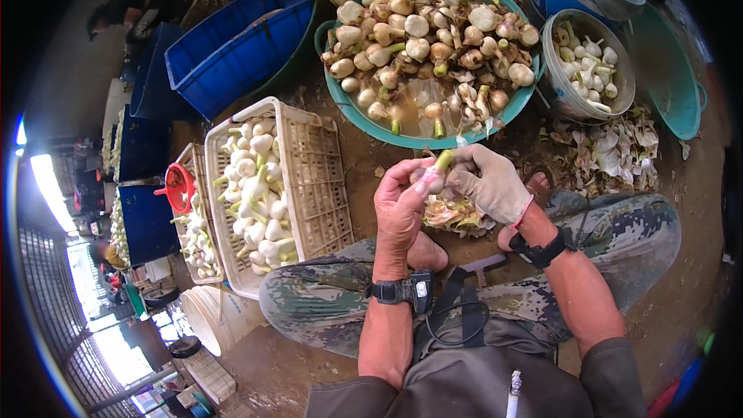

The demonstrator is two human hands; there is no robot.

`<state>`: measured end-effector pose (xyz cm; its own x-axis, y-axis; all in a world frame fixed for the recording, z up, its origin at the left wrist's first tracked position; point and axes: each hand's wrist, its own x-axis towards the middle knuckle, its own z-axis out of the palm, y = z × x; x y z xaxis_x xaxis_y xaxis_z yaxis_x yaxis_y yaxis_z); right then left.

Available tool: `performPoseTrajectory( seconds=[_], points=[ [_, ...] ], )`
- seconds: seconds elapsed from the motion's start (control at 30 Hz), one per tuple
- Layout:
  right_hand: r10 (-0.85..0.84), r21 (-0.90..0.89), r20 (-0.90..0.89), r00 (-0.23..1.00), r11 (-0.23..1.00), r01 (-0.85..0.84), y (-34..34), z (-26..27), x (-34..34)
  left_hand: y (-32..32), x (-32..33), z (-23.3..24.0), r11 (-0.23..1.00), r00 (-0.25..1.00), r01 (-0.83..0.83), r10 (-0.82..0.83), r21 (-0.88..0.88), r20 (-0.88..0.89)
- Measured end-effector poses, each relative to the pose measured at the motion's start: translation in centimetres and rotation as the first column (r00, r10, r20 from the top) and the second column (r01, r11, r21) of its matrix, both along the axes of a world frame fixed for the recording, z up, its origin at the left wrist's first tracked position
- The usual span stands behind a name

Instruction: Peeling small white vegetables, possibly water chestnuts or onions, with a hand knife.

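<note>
My bare left hand [399, 203] grips a garlic bulb [434, 179] with a short green stem pointing up, in front of a green tub [400, 138]. My right hand [493, 183], in a pale knit glove, has its fingers bent against the bulb's right side; whether it also pinches something is hidden. Unpeeled garlic bulbs [417, 25] lie heaped in the tub, with murky water at its near side. Peeled skins [455, 215] lie on the ground just below my hands.
A white plastic crate [316, 168] of cleaned garlic lies tipped at the left. A bucket [624, 90] of cleaned bulbs stands right of the tub, near a pile of skins [615, 154]. Blue bins [232, 46] stand at the upper left. A white bucket [200, 319] lies at the lower left.
</note>
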<state>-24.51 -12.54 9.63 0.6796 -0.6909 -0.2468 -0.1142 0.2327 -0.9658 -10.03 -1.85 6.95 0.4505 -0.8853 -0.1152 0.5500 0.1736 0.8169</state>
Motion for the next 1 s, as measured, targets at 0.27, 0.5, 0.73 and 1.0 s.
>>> performPoseTrajectory(
  seconds=[0.27, 0.5, 0.73, 1.0],
  points=[
    [-0.034, 0.043, -0.004, 0.999, 0.998, 0.034, -0.4, -0.3, 0.0, -0.2, -1.2, -0.9, 0.999, 0.926, -0.002, -0.012, 0.036, 0.377],
    [-0.095, -0.098, 0.048, 0.994, 0.99, 0.099, 0.0, -0.2, 0.0, -0.8, -1.3, -1.3, 0.941, 0.959, -0.275, 0.282, 0.195, -0.009],
    [0.0, -0.667, -0.119, 0.993, 0.741, -0.08, 0.5, -0.2, 0.0, -1.1, -1.7, -0.5, 0.935, 0.925, -0.133, -0.001, 0.328, 0.379],
    [-0.132, 0.135, 0.091, 0.987, 0.984, 0.119, -0.3, -2.2, -0.3, -0.6, -0.8, -0.7, 0.956, 0.971, -0.19, 0.149, 0.225, 0.184]
  ],
)
